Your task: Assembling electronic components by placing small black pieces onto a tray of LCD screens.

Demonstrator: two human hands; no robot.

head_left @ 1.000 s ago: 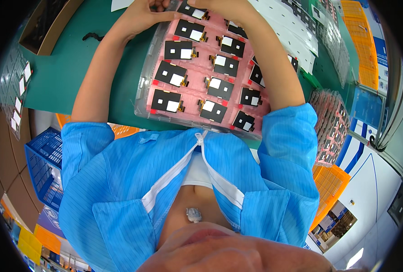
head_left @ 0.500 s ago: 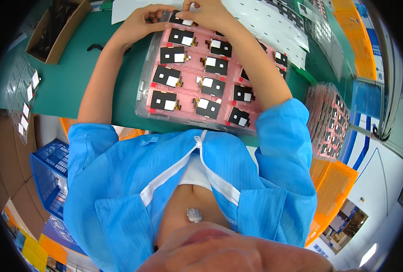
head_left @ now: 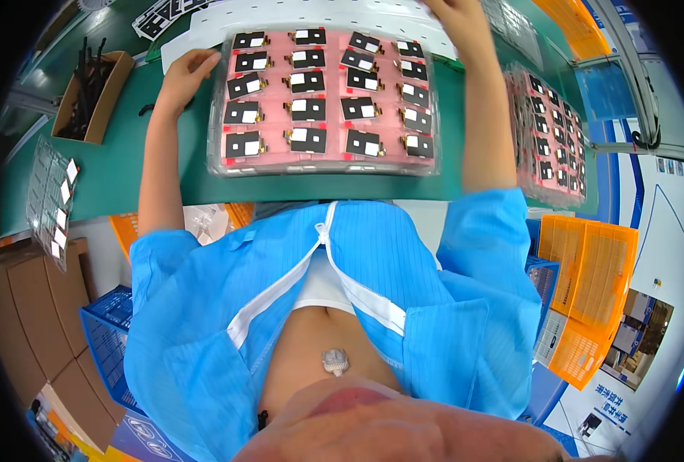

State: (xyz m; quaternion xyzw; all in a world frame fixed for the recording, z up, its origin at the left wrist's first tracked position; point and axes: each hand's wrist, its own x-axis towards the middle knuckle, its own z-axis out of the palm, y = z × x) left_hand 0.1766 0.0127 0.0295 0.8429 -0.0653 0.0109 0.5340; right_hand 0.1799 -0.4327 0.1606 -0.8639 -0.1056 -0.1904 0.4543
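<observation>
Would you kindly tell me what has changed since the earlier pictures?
The right hand has left the black part at the tray's far left corner and moved rightward, beyond the far edge; its fingertips are out of view. The left hand remains by that corner, and the tray still lies on the green table.

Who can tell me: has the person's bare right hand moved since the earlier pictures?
Yes: the bare right hand has moved rightward, away from the open brown cardboard box on the green tabletop.

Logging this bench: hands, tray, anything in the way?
Left hand beside tray, contact unclear. Right hand past tray's far right corner, partly out of view. Black parts in tray; neither hand over them.
</observation>
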